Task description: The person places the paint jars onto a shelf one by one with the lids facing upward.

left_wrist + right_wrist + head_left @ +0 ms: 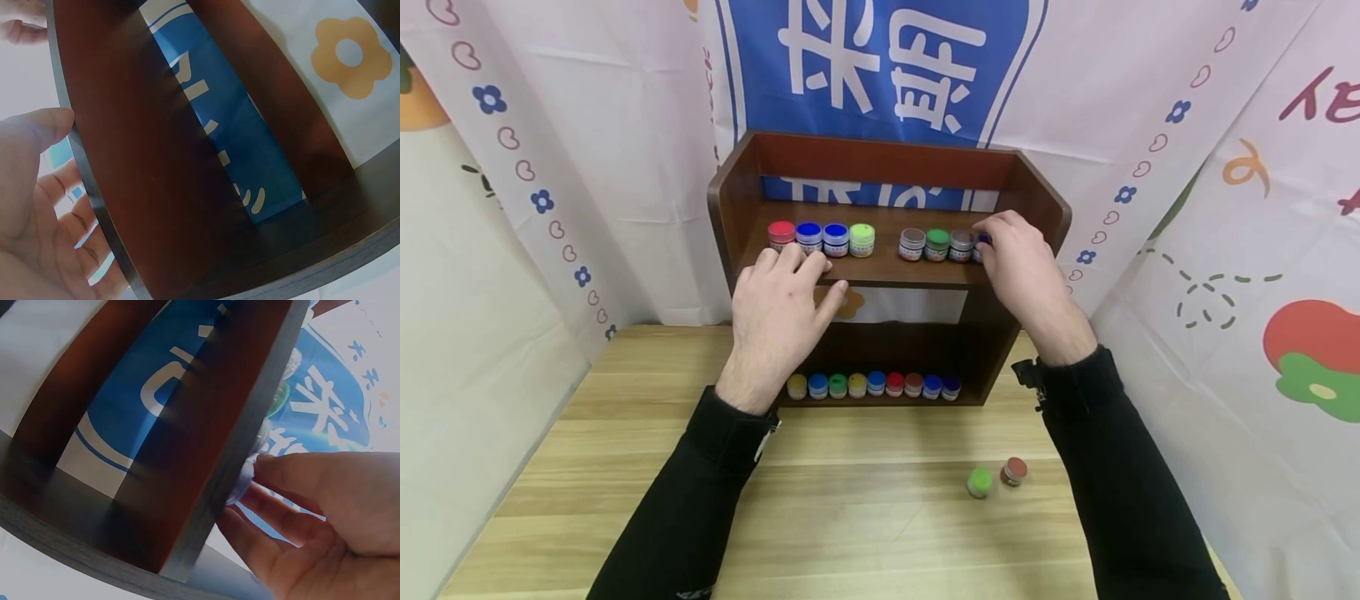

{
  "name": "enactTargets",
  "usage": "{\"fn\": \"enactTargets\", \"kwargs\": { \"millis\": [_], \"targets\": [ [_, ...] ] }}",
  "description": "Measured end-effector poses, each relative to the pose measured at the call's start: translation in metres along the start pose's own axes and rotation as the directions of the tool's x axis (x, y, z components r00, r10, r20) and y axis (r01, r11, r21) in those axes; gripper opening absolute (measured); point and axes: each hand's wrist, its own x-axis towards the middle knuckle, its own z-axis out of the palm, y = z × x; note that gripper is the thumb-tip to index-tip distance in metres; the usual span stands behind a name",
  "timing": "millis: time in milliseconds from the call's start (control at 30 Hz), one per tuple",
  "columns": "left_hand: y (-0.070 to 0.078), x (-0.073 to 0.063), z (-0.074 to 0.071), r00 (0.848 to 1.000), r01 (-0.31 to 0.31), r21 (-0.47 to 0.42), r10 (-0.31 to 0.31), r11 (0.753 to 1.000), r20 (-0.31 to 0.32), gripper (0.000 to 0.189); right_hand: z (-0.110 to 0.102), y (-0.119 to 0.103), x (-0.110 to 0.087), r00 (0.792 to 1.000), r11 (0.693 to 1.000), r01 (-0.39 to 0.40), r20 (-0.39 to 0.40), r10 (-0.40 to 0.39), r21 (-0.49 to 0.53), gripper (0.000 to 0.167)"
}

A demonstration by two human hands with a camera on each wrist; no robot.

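Observation:
At the right end of the upper shelf my right hand (1022,258) pinches a small blue paint jar (240,482) between thumb and fingers. The hand covers most of that jar in the head view. Beside it in the row stand a grey-lidded jar (961,246), a green jar (937,245) and another grey-lidded jar (912,244). My left hand (778,312) rests at the shelf's front left edge, fingers over the board and thumb (53,125) at its edge. Behind its fingers are a red jar (782,232), two blue jars (822,238) and a lime jar (862,240).
The dark brown two-tier wooden rack (887,268) stands at the back of the wooden table (850,517). Its lower shelf holds a row of several jars (876,383). A green jar (979,482) and a brown-red jar (1013,472) stand on the table, front right. Printed cloth (640,167) hangs behind.

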Motion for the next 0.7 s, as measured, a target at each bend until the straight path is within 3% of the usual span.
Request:
{"fn": "enactTargets", "kwargs": {
  "millis": [700],
  "targets": [
    [0.001,0.0,-0.001,1.0,0.005,-0.011,-0.005,1.0,0.008,0.039,-0.005,-0.002,-0.06,0.995,0.996,0.088,-0.053,-0.087,0.019,0.036]
  ]
}}
